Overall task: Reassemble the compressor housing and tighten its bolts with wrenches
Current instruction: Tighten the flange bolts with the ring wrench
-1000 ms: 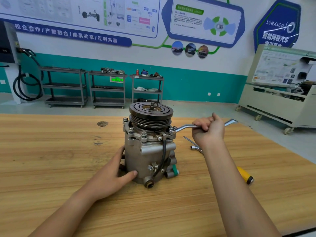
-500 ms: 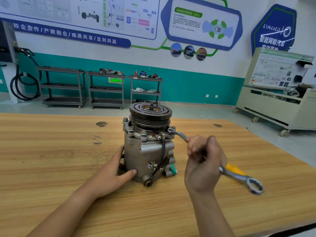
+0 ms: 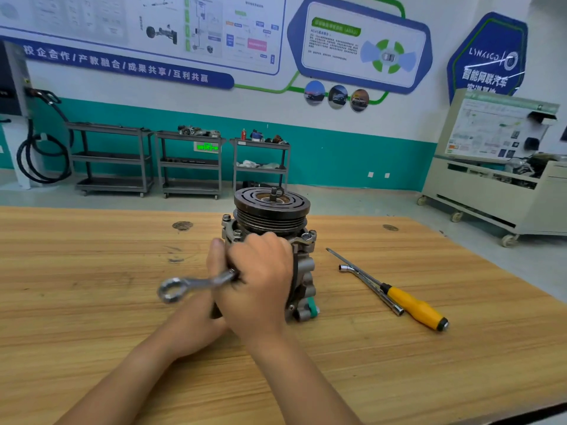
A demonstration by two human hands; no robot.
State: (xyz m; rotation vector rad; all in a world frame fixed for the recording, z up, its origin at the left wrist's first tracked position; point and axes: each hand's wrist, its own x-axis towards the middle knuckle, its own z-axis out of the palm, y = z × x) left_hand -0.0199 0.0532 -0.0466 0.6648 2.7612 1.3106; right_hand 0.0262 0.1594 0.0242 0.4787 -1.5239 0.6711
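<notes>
The grey compressor (image 3: 302, 271) stands upright in the middle of the wooden table (image 3: 92, 302), its dark pulley (image 3: 271, 207) on top and bolts around the upper flange. My right hand (image 3: 257, 280) grips a silver ring wrench (image 3: 193, 285) in front of the housing. One ring end sits on the bolt at the flange's right corner; the free ring end points left. My left hand (image 3: 196, 326) is at the housing's lower left, mostly hidden behind my right hand and the wrench, so its grip cannot be seen.
A yellow-handled screwdriver (image 3: 411, 305) and a thin socket wrench (image 3: 368, 286) lie on the table to the right of the compressor. Metal shelf carts (image 3: 190, 164) stand along the far wall, and a beige training bench (image 3: 497, 179) is at the right.
My right hand has swung the wrench clockwise round the right corner bolt, from pointing right, past the front, to pointing left across the housing. My left hand stayed at the housing's base.
</notes>
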